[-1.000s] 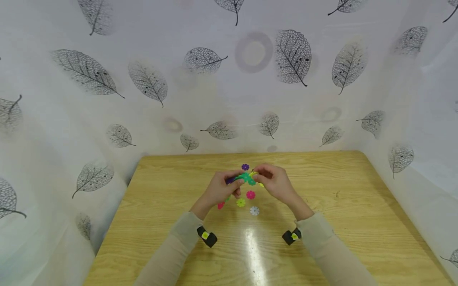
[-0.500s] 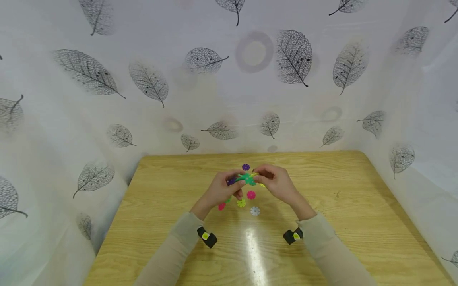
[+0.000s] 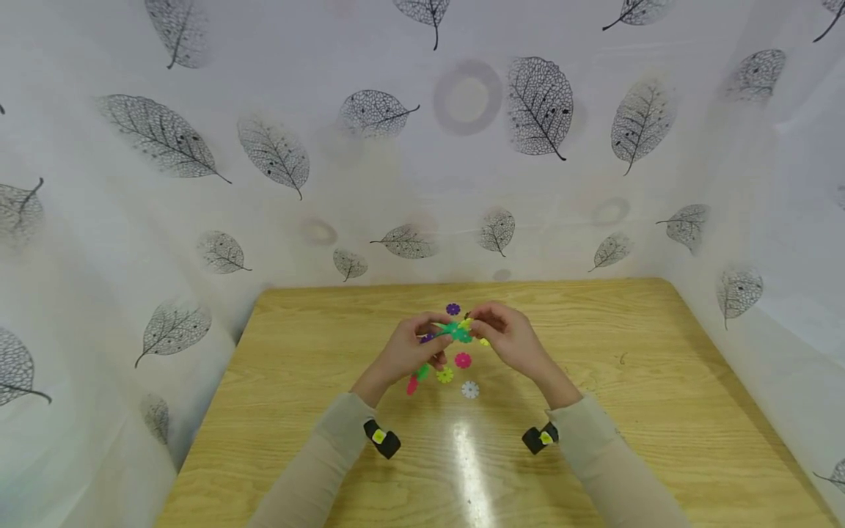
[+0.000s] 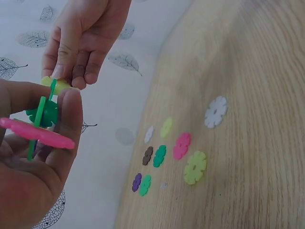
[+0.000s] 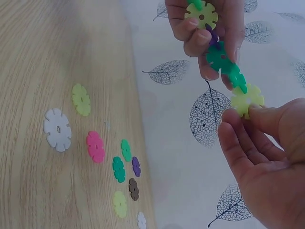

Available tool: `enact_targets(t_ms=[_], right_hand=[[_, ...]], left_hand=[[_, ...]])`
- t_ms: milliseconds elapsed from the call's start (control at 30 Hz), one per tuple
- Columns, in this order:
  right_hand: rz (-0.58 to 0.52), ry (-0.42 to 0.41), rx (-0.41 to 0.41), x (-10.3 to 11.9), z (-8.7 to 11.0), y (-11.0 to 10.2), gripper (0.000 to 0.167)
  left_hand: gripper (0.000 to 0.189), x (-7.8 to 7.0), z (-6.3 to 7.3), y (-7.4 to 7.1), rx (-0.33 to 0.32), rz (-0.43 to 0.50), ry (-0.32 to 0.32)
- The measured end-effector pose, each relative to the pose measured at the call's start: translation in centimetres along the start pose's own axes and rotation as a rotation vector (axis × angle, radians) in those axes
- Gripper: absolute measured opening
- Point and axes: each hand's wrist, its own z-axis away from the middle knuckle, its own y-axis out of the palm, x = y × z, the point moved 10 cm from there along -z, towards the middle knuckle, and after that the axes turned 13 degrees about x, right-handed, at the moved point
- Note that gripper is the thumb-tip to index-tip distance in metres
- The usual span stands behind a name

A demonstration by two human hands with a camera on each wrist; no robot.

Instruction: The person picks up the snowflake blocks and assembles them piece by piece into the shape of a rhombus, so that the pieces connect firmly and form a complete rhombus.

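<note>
Chain [image 5: 219,59] is sitting above tabletop [image 3: 297,337], toward far edge; left hand [image 3: 404,353] is gripping it, likely as anchor. Right hand [image 3: 515,341] is pinching yellow disc [image 5: 248,99] at its end, probably aligning the fit. Loose discs [image 5: 95,147] are lying within reach.

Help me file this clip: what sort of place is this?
Probably an indoor tabletop workspace, perhaps screened off for filming: a wood-grain table has leaf-patterned sheets on three sides, flower-shaped discs lie on it, and a black wrist camera is in view.
</note>
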Motion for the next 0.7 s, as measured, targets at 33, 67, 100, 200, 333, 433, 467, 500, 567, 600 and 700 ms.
enact_targets(t_ms=[33,67,100,200,333,433,467,500,567,600,700], right_hand=[[-0.002,-0.002,0.002,0.06,-0.01,0.02,0.015],[-0.004,-0.003,0.005,0.11,0.00,0.04,0.014],[-0.004,-0.005,0.009,0.17,0.00,0.06,0.014],[-0.012,-0.010,0.023,0.39,0.01,0.16,0.014],[-0.030,-0.017,0.032,0.56,0.01,0.31,0.014],[-0.045,-0.020,0.033,0.60,-0.01,0.37,0.014],[-0.049,-0.021,0.031,0.57,-0.01,0.38,0.014],[-0.051,-0.020,0.029,0.54,-0.01,0.40,0.014],[-0.045,-0.021,0.027,0.53,-0.05,0.47,0.014],[-0.042,-0.023,0.028,0.58,-0.09,0.55,0.014],[-0.046,-0.032,0.040,0.65,-0.15,0.87,0.013]], left_hand=[[0.033,0.00,0.00,-0.03,0.000,-0.001,0.000],[0.033,0.00,0.01,-0.04,0.000,-0.002,-0.001],[0.034,-0.01,0.00,-0.04,0.003,-0.002,-0.002],[0.038,-0.13,0.03,0.00,0.014,-0.001,-0.002],[0.040,-0.35,0.05,0.07,0.027,-0.010,0.002],[0.039,-0.57,0.04,0.06,0.028,-0.021,0.009],[0.039,-0.65,0.03,0.05,0.028,-0.025,0.013],[0.038,-0.66,0.03,0.01,0.026,-0.029,0.014],[0.037,-0.66,0.03,-0.06,0.023,-0.039,0.013],[0.036,-0.63,0.03,-0.07,0.021,-0.042,0.011],[0.033,-0.57,0.06,-0.09,0.015,-0.051,0.004]])
